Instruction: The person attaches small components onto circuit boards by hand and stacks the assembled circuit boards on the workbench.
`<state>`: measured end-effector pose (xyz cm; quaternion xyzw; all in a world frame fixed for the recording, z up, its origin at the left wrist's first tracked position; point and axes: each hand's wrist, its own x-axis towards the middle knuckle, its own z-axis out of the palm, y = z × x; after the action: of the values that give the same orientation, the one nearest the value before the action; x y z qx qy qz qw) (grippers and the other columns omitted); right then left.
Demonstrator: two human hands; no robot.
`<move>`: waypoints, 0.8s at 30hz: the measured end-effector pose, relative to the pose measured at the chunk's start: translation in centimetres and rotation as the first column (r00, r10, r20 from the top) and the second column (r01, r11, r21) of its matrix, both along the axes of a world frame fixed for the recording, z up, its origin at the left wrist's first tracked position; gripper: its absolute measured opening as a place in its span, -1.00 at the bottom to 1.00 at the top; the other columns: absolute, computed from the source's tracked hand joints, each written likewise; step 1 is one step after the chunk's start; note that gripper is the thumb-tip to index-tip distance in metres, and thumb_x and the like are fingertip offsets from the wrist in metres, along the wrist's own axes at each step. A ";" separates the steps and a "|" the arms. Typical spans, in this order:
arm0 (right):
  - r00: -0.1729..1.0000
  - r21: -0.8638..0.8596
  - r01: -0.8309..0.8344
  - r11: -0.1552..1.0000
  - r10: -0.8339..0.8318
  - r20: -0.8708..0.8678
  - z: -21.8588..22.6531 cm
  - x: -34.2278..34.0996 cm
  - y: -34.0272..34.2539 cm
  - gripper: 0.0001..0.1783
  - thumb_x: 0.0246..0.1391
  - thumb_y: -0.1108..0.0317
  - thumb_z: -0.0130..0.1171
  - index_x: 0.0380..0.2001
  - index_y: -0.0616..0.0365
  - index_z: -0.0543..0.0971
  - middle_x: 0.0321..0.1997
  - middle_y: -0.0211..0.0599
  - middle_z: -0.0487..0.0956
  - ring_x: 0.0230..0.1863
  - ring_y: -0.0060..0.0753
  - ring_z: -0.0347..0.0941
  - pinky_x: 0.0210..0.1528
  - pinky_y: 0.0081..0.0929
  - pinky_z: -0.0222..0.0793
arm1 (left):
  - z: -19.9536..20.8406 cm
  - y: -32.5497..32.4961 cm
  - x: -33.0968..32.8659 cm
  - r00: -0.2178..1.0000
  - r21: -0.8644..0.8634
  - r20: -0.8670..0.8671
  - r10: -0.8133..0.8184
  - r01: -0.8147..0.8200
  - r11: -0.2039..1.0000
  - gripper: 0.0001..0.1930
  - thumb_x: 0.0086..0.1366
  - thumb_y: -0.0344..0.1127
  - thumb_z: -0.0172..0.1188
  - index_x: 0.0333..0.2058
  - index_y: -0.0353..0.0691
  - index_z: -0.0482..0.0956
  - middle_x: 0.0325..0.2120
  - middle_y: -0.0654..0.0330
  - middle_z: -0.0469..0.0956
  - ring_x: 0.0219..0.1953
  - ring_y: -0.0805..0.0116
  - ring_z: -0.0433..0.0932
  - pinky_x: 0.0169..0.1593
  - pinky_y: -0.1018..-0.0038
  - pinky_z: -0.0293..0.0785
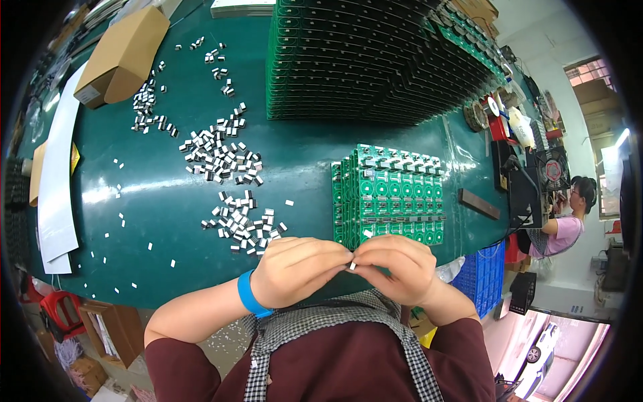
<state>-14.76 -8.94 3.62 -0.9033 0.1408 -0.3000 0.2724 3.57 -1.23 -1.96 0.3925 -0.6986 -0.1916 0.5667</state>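
My left hand (300, 269), with a blue band at its wrist, and my right hand (400, 266) meet above the table's near edge. The fingertips of both are pinched together on one small white-faced component (353, 266), mostly hidden by the fingers. Just beyond them stands a stack of green circuit-board panels (395, 191), with rows of round patterns and small parts along the top. A tiny white piece (368, 234) shows at its lower edge, beside my right fingers. Left of the stack lie loose piles of similar black-and-white components (224, 153), the nearest pile (244, 224) close to my left hand.
A tall block of stacked panels (362, 60) fills the far side of the green table (161, 221). Small white bits (150, 246) are scattered at left, near a cardboard box (124, 57). A dark bar (479, 204) lies at right; a person (566, 231) sits beyond a fan.
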 end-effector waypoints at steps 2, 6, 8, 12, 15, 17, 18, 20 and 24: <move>1.000 -0.003 0.004 1.000 -0.004 0.015 -0.3 0.2 0.0 -0.76 -0.25 0.56 0.37 -0.41 0.25 0.59 -0.39 -0.23 0.59 -0.43 -0.32 0.56 -0.42 -0.51 0.50 | -0.2 0.1 0.1 0.998 -0.031 0.029 0.047 -0.046 0.998 -0.76 -0.03 -0.54 0.32 -0.31 -0.33 0.58 -0.37 0.10 0.61 -0.41 0.25 0.63 -0.39 0.49 0.55; 0.997 -0.077 -0.018 0.997 0.024 0.067 -0.7 0.5 -0.1 -0.75 -0.26 0.56 0.36 -0.39 0.25 0.61 -0.37 -0.23 0.60 -0.41 -0.33 0.57 -0.37 -0.52 0.54 | 0.1 0.1 0.2 0.996 -0.033 0.003 0.088 -0.088 0.996 -0.76 -0.10 -0.57 0.35 -0.37 -0.31 0.60 -0.45 0.11 0.63 -0.44 0.28 0.64 -0.43 0.52 0.53; 0.995 -0.100 -0.019 0.995 0.028 0.093 -0.8 0.5 -0.2 -0.75 -0.26 0.56 0.36 -0.39 0.25 0.61 -0.37 -0.23 0.60 -0.40 -0.32 0.57 -0.38 -0.52 0.53 | 0.1 0.1 0.3 0.993 -0.051 0.033 0.110 -0.108 0.993 -0.77 -0.11 -0.56 0.35 -0.39 -0.31 0.59 -0.45 0.11 0.62 -0.46 0.26 0.63 -0.45 0.50 0.52; 0.997 -0.056 -0.026 0.998 0.030 0.075 -0.1 0.5 -0.9 -0.77 -0.24 0.57 0.34 -0.40 0.26 0.60 -0.35 -0.20 0.60 -0.39 -0.30 0.57 -0.36 -0.48 0.53 | 0.7 -0.5 0.8 0.994 -0.074 0.071 0.082 -0.077 0.994 -0.82 -0.08 -0.50 0.32 -0.42 -0.27 0.56 -0.44 0.18 0.57 -0.50 0.30 0.58 -0.48 0.49 0.47; 0.982 -0.168 0.177 0.970 -0.185 -0.036 0.8 0.2 -4.6 -0.81 -0.18 0.58 0.28 -0.38 0.23 0.60 -0.35 -0.22 0.59 -0.37 -0.28 0.56 -0.34 -0.45 0.51 | 0.1 -1.1 1.4 0.911 -0.002 0.287 0.297 -0.309 0.951 -0.85 0.00 -0.38 0.30 -0.49 -0.17 0.48 -0.53 0.26 0.49 -0.54 0.33 0.46 -0.52 0.43 0.32; 0.952 -0.247 0.272 0.930 -0.297 -0.073 1.3 -0.1 -6.5 -0.82 -0.15 0.57 0.27 -0.38 0.21 0.59 -0.36 -0.24 0.58 -0.36 -0.27 0.55 -0.33 -0.44 0.50 | 0.2 -1.8 1.8 0.760 0.064 0.552 0.344 -0.449 0.891 -0.81 0.01 -0.34 0.30 -0.50 -0.17 0.42 -0.53 0.22 0.39 -0.44 0.28 0.42 -0.40 0.38 0.35; 0.944 -0.268 0.272 0.924 -0.310 -0.112 1.2 -0.2 -7.1 -0.82 -0.16 0.59 0.27 -0.38 0.21 0.59 -0.36 -0.25 0.58 -0.35 -0.27 0.55 -0.32 -0.45 0.47 | -0.2 -2.0 1.9 0.687 0.053 0.632 0.359 -0.500 0.864 -0.80 0.01 -0.34 0.30 -0.49 -0.18 0.41 -0.52 0.20 0.36 -0.40 0.25 0.41 -0.35 0.36 0.36; 0.935 -0.289 0.270 0.919 -0.322 -0.151 0.9 -0.2 -7.5 -0.81 -0.17 0.61 0.28 -0.38 0.21 0.60 -0.37 -0.26 0.58 -0.34 -0.27 0.54 -0.31 -0.47 0.45 | -0.4 -1.7 1.9 0.681 0.161 0.680 0.274 -0.503 0.849 -0.82 0.02 -0.40 0.26 -0.43 -0.23 0.43 -0.47 0.16 0.37 -0.36 0.20 0.41 -0.29 0.32 0.36; 0.934 -0.338 0.192 0.921 -0.277 -0.225 0.8 0.0 -7.7 -0.82 -0.15 0.58 0.27 -0.37 0.20 0.60 -0.37 -0.27 0.56 -0.36 -0.25 0.53 -0.34 -0.44 0.45 | -1.4 -1.2 2.0 0.679 0.284 0.720 0.146 -0.480 0.830 -0.82 0.03 -0.48 0.20 -0.35 -0.30 0.44 -0.42 0.10 0.37 -0.32 0.11 0.41 -0.25 0.27 0.39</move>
<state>-14.76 -16.60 4.45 -0.9433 0.2358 -0.2239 0.0673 5.60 -2.40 -3.39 0.6716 -0.7094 -0.0906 0.1936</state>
